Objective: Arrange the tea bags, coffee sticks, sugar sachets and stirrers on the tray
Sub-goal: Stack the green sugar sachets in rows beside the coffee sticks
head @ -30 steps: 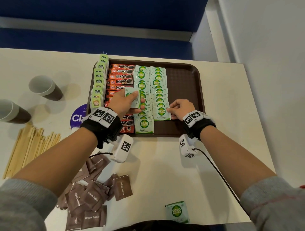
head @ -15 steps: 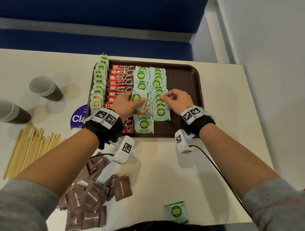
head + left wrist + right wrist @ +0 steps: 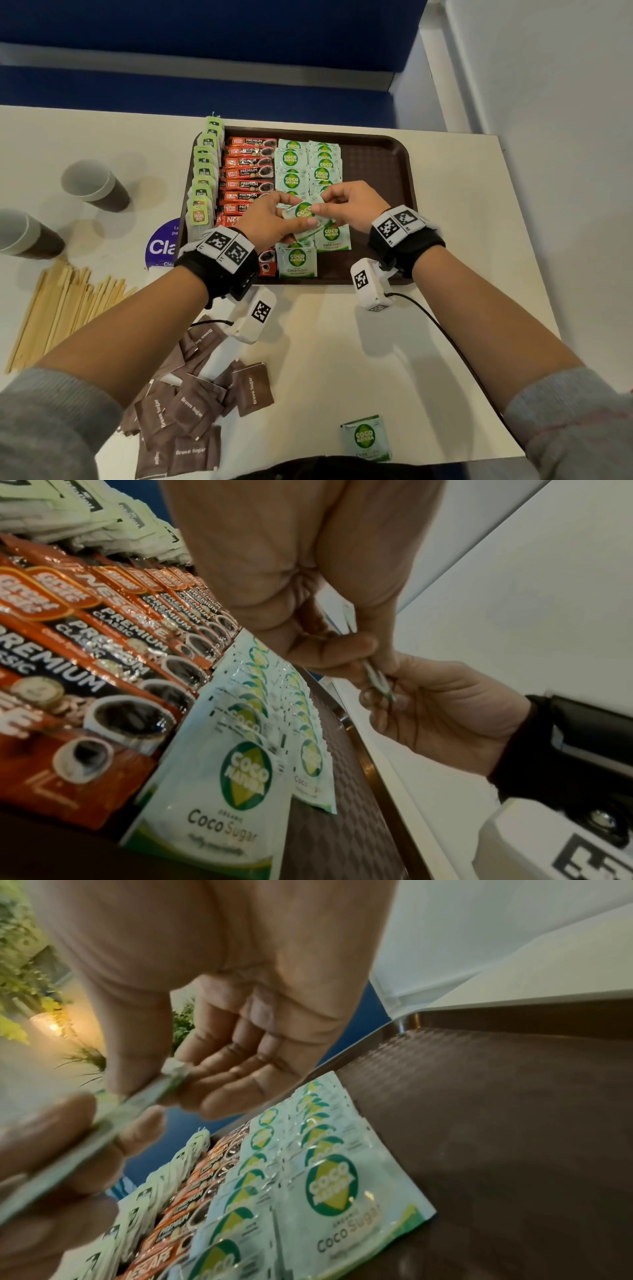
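A brown tray [image 3: 383, 161] holds a column of green tea bags [image 3: 202, 178], a column of red coffee sticks [image 3: 248, 173] and two columns of green-and-white coco sugar sachets [image 3: 323, 169]. Above the sachet columns my left hand [image 3: 274, 222] and my right hand [image 3: 352, 205] both pinch a small stack of coco sugar sachets [image 3: 305, 216], seen edge-on in the left wrist view [image 3: 377, 680] and the right wrist view [image 3: 137, 1107]. Wooden stirrers [image 3: 61, 308] lie on the table at the left. Brown sugar sachets [image 3: 191, 411] are heaped near the front edge.
One loose coco sugar sachet [image 3: 366, 438] lies at the table's front edge. Two paper cups [image 3: 96, 185] [image 3: 24, 236] lie on their sides at the left. A purple sticker [image 3: 162, 246] sits beside the tray. The tray's right third is bare. A wall rises to the right.
My right hand left the sachet lying on the tray and rose leftwards to meet the left hand. Both hands now pinch the sachets that the left hand alone held.
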Tool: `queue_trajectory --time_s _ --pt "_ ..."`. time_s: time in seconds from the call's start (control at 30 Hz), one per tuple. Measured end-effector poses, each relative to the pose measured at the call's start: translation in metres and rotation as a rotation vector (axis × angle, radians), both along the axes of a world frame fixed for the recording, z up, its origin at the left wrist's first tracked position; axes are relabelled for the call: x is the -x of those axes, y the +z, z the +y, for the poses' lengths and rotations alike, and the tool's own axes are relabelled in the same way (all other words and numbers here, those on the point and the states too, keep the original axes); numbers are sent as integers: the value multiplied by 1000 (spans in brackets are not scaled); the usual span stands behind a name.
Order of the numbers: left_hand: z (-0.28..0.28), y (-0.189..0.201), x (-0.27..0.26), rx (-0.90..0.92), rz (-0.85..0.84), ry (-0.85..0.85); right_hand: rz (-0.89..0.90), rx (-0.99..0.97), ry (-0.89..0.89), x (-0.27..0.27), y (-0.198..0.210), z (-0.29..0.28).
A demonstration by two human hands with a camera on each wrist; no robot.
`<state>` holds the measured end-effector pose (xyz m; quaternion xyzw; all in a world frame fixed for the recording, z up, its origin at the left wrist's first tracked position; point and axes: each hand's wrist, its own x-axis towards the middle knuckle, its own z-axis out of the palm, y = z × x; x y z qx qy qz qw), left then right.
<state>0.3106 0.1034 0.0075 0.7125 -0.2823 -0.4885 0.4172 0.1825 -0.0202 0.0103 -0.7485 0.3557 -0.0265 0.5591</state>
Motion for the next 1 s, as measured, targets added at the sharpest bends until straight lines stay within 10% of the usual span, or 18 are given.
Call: queue_trajectory --time_s 0.5,1.0 --pt "4 -14 -10 -32 -192 89 295 -37 -196 53 -47 -21" --pt "4 -19 6 -111 -391 -179 264 56 -323 42 -51 -1"
